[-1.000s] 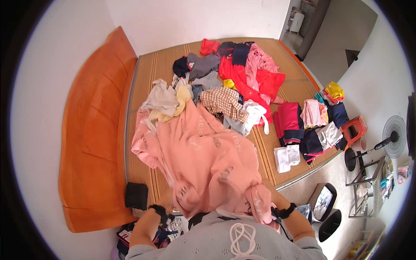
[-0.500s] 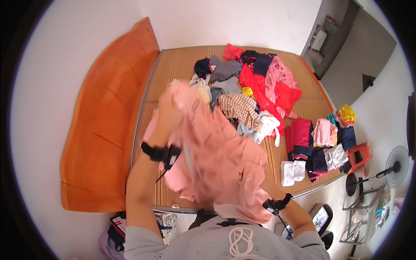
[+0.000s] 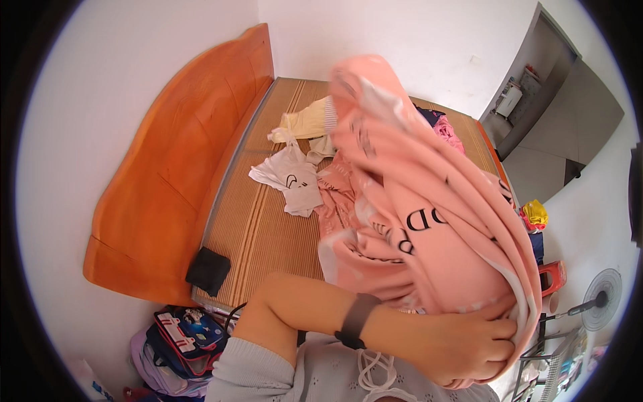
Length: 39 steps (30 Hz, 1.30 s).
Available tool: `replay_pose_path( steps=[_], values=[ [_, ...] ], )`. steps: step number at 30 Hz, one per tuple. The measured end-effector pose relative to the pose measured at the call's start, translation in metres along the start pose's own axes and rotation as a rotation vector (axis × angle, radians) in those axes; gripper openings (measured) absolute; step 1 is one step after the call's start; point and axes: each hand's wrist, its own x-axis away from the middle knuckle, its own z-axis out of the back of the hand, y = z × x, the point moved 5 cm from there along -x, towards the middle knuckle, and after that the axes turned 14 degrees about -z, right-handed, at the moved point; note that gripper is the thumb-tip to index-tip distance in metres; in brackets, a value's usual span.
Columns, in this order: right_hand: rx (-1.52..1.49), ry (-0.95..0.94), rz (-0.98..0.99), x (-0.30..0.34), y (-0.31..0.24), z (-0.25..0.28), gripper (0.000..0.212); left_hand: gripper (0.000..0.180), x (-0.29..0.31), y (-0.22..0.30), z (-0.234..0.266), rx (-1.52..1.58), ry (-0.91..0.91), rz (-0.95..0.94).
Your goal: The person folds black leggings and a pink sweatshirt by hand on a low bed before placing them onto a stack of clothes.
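A large pink cloth [image 3: 429,228] with black printed letters and a pale underside hangs across the middle and right, like a thin blanket. My left arm crosses in front of me. At the lower right my left hand [image 3: 465,345] is closed, its fingers wrapped round the cloth's near edge. The far end of the cloth is raised in a rounded fold. My right hand does not show. Beside the cloth's left edge a white T-shirt [image 3: 284,177] with a dark print lies crumpled on the striped bed mat [image 3: 234,228]. Behind it is a pale yellow garment [image 3: 303,124].
An orange wooden headboard [image 3: 177,181] bounds the bed on the left. A black folded cloth [image 3: 208,271] lies at the bed's near left corner, above a dark backpack [image 3: 184,342]. At right are yellow clothing [image 3: 535,213], a red stool [image 3: 553,277] and a fan [image 3: 601,300].
My left hand has moved from the upper left to the lower right. The pink cloth is lifted and spread, covering most of the clothes heap. My right hand has gone from sight.
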Motion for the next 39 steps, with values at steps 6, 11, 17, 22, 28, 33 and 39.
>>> replay_pose_path(
  steps=[6,11,17,22,28,33,39],
  values=[
    [0.128,0.032,-0.012,0.011,-0.013,0.023,0.026,0.032,-0.003,0.007,0.005,-0.063,0.019,-0.037],
    [0.247,0.121,0.008,0.021,-0.036,0.059,0.028,0.050,0.109,0.004,0.061,-0.492,-0.149,0.239],
    [0.376,0.211,-0.013,0.039,-0.055,0.093,0.031,0.088,0.283,-0.047,0.055,-0.224,-0.117,1.117],
    [0.363,0.210,-0.134,0.053,-0.019,0.103,0.033,0.068,0.315,-0.009,-0.027,0.333,0.035,1.140],
    [0.357,0.238,-0.349,0.089,0.031,0.122,0.036,0.033,0.305,-0.015,0.015,0.232,0.225,1.559],
    [0.277,0.139,-0.427,0.077,0.081,0.098,0.038,0.027,0.344,0.082,-0.022,0.615,-0.194,1.526],
    [0.254,0.091,-0.388,0.013,0.108,0.087,0.041,0.028,0.372,0.038,0.060,0.127,0.153,1.684]
  ],
)
